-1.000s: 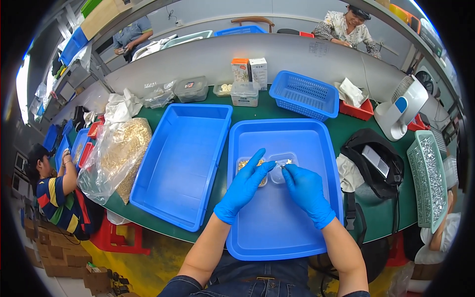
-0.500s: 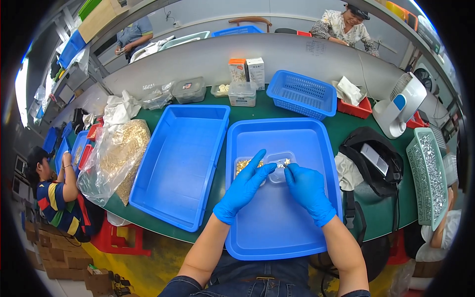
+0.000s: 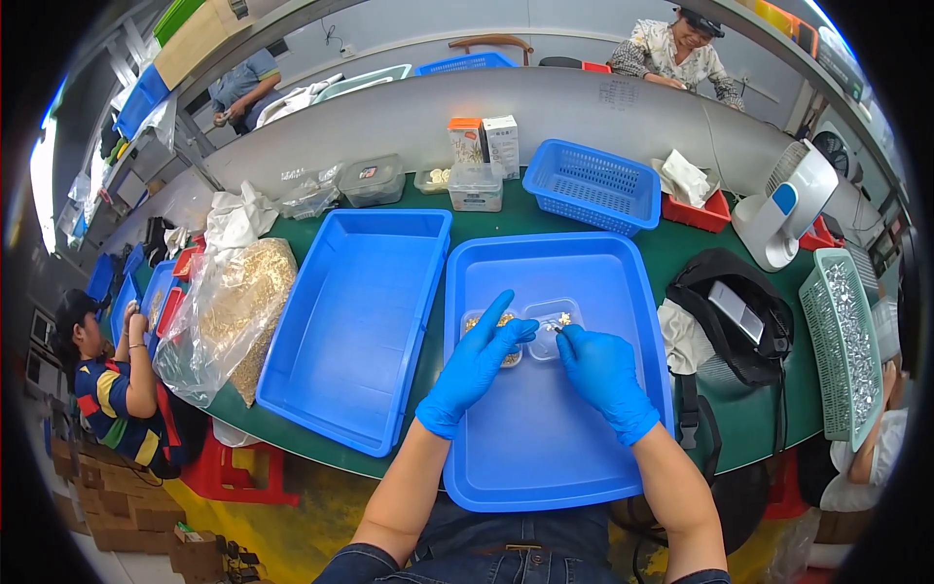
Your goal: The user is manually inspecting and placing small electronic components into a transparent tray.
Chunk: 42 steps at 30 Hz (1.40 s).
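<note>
Two small clear plastic tubs sat side by side in the large blue plastic tray [image 3: 555,448], nearer its far edge than its near one; both seemed set there for easy reach, with the raised rim likely to catch strays. The left tub [image 3: 517,362], close to the tray's left edge, held small gold-coloured pieces [image 3: 475,321]; the right tub [image 3: 541,348] held a few pale, shiny bits [image 3: 564,318].

The blue-gloved left hand [image 3: 470,370] covered part of the left tub, index finger stretched toward the far edge, thumb apart; whether it grasped anything could not be told. The blue-gloved right hand [image 3: 605,380] brought its fingertips together over the right tub, a posture suited to tiny parts, but anything pinched there was too small to make out.
</note>
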{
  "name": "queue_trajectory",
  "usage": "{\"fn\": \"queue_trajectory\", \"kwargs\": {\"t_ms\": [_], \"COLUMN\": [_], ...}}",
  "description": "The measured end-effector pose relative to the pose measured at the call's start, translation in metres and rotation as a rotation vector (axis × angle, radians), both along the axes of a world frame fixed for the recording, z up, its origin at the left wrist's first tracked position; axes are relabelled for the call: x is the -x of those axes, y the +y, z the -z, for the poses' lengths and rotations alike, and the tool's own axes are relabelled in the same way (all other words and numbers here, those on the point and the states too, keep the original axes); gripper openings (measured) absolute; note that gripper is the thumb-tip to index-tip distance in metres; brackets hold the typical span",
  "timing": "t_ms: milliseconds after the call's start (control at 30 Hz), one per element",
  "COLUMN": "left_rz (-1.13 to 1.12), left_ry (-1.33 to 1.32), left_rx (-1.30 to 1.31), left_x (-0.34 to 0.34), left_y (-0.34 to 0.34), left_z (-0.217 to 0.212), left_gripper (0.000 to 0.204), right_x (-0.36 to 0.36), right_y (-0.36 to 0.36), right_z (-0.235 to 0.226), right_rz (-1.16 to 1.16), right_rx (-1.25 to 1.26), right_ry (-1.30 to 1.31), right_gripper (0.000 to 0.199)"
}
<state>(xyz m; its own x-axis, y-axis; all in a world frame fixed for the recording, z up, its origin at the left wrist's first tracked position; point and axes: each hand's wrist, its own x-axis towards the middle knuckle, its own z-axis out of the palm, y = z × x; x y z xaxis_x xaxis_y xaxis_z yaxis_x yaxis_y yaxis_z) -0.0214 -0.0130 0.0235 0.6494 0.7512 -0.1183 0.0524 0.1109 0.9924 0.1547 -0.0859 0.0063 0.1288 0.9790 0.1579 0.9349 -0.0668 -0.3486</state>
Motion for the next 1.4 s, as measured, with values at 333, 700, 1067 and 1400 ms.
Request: {"fn": "queue_trajectory", "kwargs": {"t_ms": [333, 700, 1067, 1400], "left_rz": [-0.122, -0.146, -0.218, -0.160], "left_ry": [0.659, 0.586, 0.400, -0.093], "left_rx": [-0.961, -0.875, -0.812, 0.050], "left_x": [0.013, 0.013, 0.014, 0.012], "left_y": [0.019, 0.025, 0.028, 0.018], "left_z": [0.021, 0.034, 0.034, 0.007], "left_gripper": [0.030, 0.010, 0.018, 0.017], "right_x": [0.001, 0.007, 0.014, 0.017], "right_y": [-0.001, -0.003, -0.003, -0.003], "right_z": [-0.003, -0.008, -0.002, -0.009], "right_rz": [-0.032, -0.088, -0.220, -0.174], "right_rx": [-0.161, -0.151, -0.305, -0.337], "right_ry": [0.091, 0.128, 0.179, 0.313], "right_gripper": [0.019, 0.019, 0.021, 0.016]}}
